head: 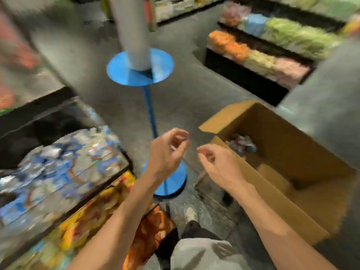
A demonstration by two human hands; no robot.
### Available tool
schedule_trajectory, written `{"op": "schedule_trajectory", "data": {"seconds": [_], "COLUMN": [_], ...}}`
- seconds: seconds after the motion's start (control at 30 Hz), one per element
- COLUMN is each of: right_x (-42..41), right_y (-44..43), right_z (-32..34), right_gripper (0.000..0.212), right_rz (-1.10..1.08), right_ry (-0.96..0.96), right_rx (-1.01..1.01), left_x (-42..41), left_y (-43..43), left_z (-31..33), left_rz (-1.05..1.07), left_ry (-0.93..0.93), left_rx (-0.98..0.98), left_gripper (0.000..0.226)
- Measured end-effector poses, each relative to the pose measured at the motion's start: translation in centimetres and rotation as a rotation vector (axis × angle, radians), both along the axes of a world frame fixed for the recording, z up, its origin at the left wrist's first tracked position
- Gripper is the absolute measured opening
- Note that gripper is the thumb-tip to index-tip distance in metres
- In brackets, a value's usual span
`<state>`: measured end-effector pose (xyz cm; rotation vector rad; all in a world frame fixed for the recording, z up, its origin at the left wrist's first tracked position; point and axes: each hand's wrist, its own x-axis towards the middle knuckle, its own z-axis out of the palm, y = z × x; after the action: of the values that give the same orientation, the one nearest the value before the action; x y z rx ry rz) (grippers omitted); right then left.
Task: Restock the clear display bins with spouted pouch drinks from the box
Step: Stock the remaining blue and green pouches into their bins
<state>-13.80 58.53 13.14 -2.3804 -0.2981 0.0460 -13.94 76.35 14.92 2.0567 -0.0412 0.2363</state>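
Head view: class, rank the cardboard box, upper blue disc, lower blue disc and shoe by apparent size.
1. cardboard box
2. upper blue disc
3. lower blue disc, partly hidden and farther away, so 2 versus 3 is unsure
4. shoe

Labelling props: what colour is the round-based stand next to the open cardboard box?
Blue all over, the round-based stand; best seen in the head view.

An open box (pixel 282 152) sits on the floor (pixel 175 98) at right, with a few pouches (pixel 242 144) in its far left corner. Filled display bins (pixel 58 162) line the left side. A pedestal stand (pixel 164 180) rises between them, beyond the left hand (pixel 167 152) and right hand (pixel 216 162), which are raised side by side, apart.
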Motion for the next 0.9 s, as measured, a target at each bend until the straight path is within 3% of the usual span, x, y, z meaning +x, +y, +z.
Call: {"op": "schedule_trajectory", "data": {"seconds": [0.07, 0.17, 0.23, 0.4, 0.67, 0.77, 0.83, 0.9], "right_x": [-1.0, -1.3, -0.4, 4.4, 11.9, 13.5, 14.3, 15.0], "right_y": [-5.1, -11.6, -15.1, -22.5, -26.4, -26.1, -25.6, -25.0], "right_z": [-1.3, -3.8, -5.6, -12.8, -26.9, -30.9, -33.0, -34.6], "right_gripper": [0.021, 0.023, 0.024, 0.024, 0.042, 0.071, 0.092, 0.100], "right_rz": [-0.153, -0.347, -0.443, -0.607, -0.608, -0.611, -0.534, -0.410], "right_ry": [0.087, 0.173, 0.232, 0.448, 0.995, 1.123, 1.169, 1.175], "right_rx": [0.004, -0.016, -0.032, 0.004, 0.028, 0.082, 0.063, -0.001], "left_x": [2.1, 5.4, 7.9, 15.7, 26.0, 27.4, 27.9, 28.2], "left_y": [-5.2, -12.3, -16.7, -24.8, -28.6, -29.0, -28.9, -28.7], "left_z": [-1.7, -4.7, -6.7, -13.3, -25.5, -29.4, -31.8, -34.0], "left_rz": [-0.185, -0.431, -0.573, -0.693, -0.739, -0.880, -0.987, -1.040], "left_ry": [0.062, 0.176, 0.251, 0.416, 0.760, 0.925, 0.981, 0.923], "left_rx": [0.029, 0.190, 0.314, 0.595, 0.846, 0.932, 1.101, 1.350], "left_gripper": [0.011, 0.031, 0.032, 0.036, 0.064, 0.077, 0.097, 0.121]}}
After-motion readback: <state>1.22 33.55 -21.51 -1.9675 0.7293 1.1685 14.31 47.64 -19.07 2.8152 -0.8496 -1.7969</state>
